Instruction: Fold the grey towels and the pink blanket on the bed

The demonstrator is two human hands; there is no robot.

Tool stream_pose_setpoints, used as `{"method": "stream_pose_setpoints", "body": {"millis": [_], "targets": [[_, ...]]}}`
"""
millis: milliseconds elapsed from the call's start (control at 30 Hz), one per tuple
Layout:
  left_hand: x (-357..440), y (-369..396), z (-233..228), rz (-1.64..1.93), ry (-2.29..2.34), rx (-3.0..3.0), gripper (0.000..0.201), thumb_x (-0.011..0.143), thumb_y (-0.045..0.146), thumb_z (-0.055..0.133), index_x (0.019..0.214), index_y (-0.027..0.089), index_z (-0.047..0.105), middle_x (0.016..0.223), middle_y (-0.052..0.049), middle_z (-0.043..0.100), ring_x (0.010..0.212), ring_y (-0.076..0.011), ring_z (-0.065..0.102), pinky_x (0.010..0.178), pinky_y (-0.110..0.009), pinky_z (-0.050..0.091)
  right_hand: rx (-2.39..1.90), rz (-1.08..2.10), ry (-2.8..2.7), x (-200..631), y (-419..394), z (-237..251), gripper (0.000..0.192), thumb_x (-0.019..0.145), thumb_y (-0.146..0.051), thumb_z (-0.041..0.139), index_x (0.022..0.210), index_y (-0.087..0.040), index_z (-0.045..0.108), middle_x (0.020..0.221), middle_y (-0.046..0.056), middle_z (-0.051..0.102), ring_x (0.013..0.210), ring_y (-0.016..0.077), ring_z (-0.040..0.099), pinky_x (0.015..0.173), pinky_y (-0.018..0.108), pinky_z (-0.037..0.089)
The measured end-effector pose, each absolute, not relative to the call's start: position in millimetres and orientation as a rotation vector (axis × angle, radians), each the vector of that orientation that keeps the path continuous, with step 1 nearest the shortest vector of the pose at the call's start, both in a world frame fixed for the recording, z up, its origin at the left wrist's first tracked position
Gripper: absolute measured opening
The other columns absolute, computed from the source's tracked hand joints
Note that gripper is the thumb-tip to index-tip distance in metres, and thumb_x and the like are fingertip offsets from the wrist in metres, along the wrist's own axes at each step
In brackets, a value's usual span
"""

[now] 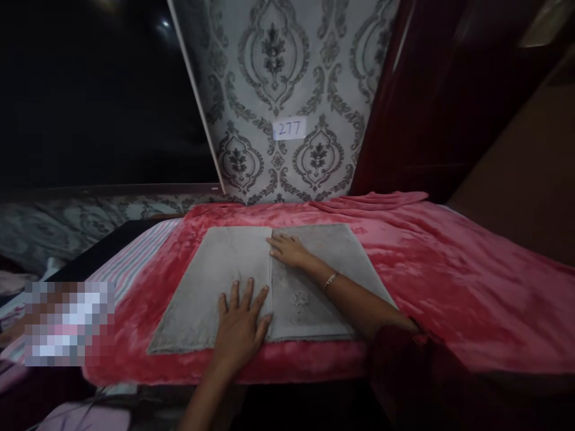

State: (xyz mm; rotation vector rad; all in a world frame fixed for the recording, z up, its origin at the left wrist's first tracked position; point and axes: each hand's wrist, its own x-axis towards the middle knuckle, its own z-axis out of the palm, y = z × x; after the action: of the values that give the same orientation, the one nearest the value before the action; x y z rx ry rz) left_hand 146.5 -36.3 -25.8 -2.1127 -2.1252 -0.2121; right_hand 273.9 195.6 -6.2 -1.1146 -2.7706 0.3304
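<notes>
From the head camera we see a grey towel (211, 287) lying flat on a pink blanket (449, 281), at the centre of the view, with a fold line running from 12 to 6 o'clock down its middle. Our left hand (240, 326) rests palm down at 6 o'clock, fingers spread across that line, and seems to pin the near edge so the cloth cannot slide. Our right hand (287, 248), wearing a thin bracelet (331, 279), lies flat just right of the line towards 12 o'clock, as if pressing the folded half smooth. The two hands are apart and neither grips anything. At 12 o'clock, a paper label (289, 128) reading 277 is stuck on patterned wallpaper (274, 72). Striped bedding (135, 254) shows at 9 o'clock.
</notes>
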Motion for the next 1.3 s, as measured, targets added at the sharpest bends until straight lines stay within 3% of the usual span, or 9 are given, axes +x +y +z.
{"method": "stream_pose_setpoints", "body": {"millis": [133, 267, 433, 633, 900, 1033, 1300], "targets": [[146, -34, -24, -0.195, -2.147, -2.123, 0.054, 0.098, 0.038, 0.05, 0.151, 0.032, 0.048, 0.163, -0.007, 0.036, 0.15, -0.0466, 0.026, 0.113, -0.074, 0.026, -1.16, 0.285, -2.643, 363, 179, -21, 0.062, 0.094, -0.036, 0.058, 0.154, -0.023, 0.045, 0.163, 0.012, 0.034, 0.15, 0.0314, 0.029, 0.121, 0.051, 0.023], [148, -29, -17, -0.178, -2.203, -2.141, 0.054, 0.099, 0.041, 0.047, 0.152, 0.028, 0.048, 0.164, -0.007, 0.034, 0.151, -0.0435, 0.024, 0.115, -0.07, 0.026, -1.347, 0.268, -2.151, 467, 169, -53, 0.067, 0.084, -0.028, 0.063, 0.147, -0.012, 0.052, 0.155, 0.02, 0.044, 0.144, 0.0354, 0.039, 0.119, 0.053, 0.03], [179, -17, -20, -0.278, -1.951, -2.382, 0.056, 0.1, 0.041, 0.047, 0.154, 0.028, 0.043, 0.165, -0.007, 0.032, 0.154, -0.0341, 0.023, 0.121, -0.066, 0.019, -1.347, 0.704, -1.577, 539, 149, -82, 0.064, 0.081, -0.039, 0.064, 0.141, -0.019, 0.057, 0.12, 0.013, 0.07, 0.109, 0.0297, 0.065, 0.097, 0.049, 0.052], [196, -16, -38, -0.287, -1.762, -2.476, 0.051, 0.101, 0.043, 0.047, 0.151, 0.03, 0.048, 0.162, -0.006, 0.038, 0.151, -0.0368, 0.03, 0.119, -0.07, 0.016, -1.266, 1.131, -1.431, 537, 123, -64, 0.072, 0.075, -0.043, 0.075, 0.141, -0.019, 0.058, 0.093, 0.008, 0.073, 0.088, 0.0263, 0.068, 0.077, 0.039, 0.056], [190, -21, -37, -0.287, -1.708, -2.504, 0.055, 0.101, 0.039, 0.049, 0.155, 0.033, 0.04, 0.161, -0.005, 0.04, 0.15, -0.0359, 0.032, 0.12, -0.067, 0.018, -1.09, 1.505, -1.142, 514, 93, -43, 0.07, 0.067, -0.046, 0.083, 0.131, -0.024, 0.064, 0.108, 0.008, 0.076, 0.092, 0.028, 0.072, 0.08, 0.04, 0.058], [191, -22, -39, -0.292, -1.673, -2.555, 0.049, 0.101, 0.034, 0.049, 0.15, 0.041, 0.046, 0.161, -0.001, 0.041, 0.151, -0.034, 0.031, 0.12, -0.068, 0.015, -1.051, 1.603, -1.07, 513, 87, -38, 0.063, 0.06, -0.044, 0.086, 0.116, -0.02, 0.071, 0.106, 0.009, 0.077, 0.088, 0.0282, 0.073, 0.077, 0.038, 0.059], [191, -22, -40, -0.394, -1.691, -2.567, 0.046, 0.1, 0.034, 0.052, 0.146, 0.038, 0.052, 0.157, -0.002, 0.046, 0.15, -0.0325, 0.034, 0.121, -0.067, 0.013, -1.093, 1.666, -1.048, 512, 89, -35, 0.038, 0.06, -0.04, 0.083, 0.092, -0.021, 0.073, 0.085, 0.008, 0.077, 0.073, 0.0264, 0.071, 0.066, 0.035, 0.057]]}}
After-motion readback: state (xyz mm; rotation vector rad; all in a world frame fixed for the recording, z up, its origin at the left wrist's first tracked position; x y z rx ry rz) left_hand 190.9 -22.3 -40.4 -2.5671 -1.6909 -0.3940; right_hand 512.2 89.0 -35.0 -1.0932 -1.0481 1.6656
